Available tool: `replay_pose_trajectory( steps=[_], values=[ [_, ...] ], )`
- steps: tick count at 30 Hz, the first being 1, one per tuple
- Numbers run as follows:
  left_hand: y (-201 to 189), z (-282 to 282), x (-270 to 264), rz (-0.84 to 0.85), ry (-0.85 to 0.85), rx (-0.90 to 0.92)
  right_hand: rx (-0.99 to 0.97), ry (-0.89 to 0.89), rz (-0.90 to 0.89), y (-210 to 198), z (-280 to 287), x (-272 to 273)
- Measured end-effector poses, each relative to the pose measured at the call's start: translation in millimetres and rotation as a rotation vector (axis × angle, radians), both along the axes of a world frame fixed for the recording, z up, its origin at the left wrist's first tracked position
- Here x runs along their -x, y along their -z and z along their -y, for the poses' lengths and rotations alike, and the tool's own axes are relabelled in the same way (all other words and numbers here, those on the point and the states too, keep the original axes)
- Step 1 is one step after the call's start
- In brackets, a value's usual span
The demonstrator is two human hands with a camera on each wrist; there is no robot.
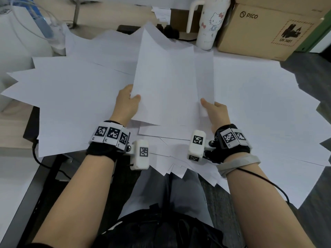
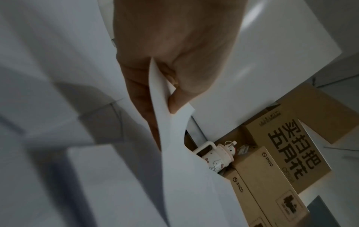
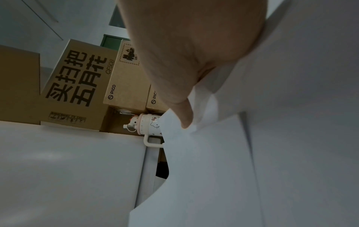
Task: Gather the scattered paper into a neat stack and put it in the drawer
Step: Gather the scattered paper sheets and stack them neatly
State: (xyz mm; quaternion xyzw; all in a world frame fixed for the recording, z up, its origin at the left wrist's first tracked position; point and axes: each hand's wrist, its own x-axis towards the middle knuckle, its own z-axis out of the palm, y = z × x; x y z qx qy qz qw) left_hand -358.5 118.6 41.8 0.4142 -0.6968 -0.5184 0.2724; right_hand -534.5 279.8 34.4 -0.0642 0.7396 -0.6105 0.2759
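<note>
Desk surface under the scattered paper [image 1: 75, 97], fingers of both hands behind the held sheets [image 1: 166, 83].

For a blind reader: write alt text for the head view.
Both hands, left and right, hold up a small bundle of white paper sheets over loose white sheets scattered across the desk, near a white cartoon-cat tumbler.
</note>
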Motion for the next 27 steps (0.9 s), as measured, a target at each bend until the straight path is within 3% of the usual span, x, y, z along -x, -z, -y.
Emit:
replay_pose_trajectory(
  steps=[15, 22, 27],
  values=[
    [3.5, -17.1, 9.7, 0.195, 0.199, -0.006, -0.042, -0.047, 0.041, -4.9, -4.9, 0.2],
    [4.4, -1.9, -14.3, 0.181, -0.147, 0.028, -0.028, -0.062, -0.008, -8.7, -3.7, -13.8],
    [-0.8, 10.6, -45.1, 0.329, -0.368, 0.213, 0.028, -0.123, -0.007, -20.2, 7.3, -36.0]
  ],
)
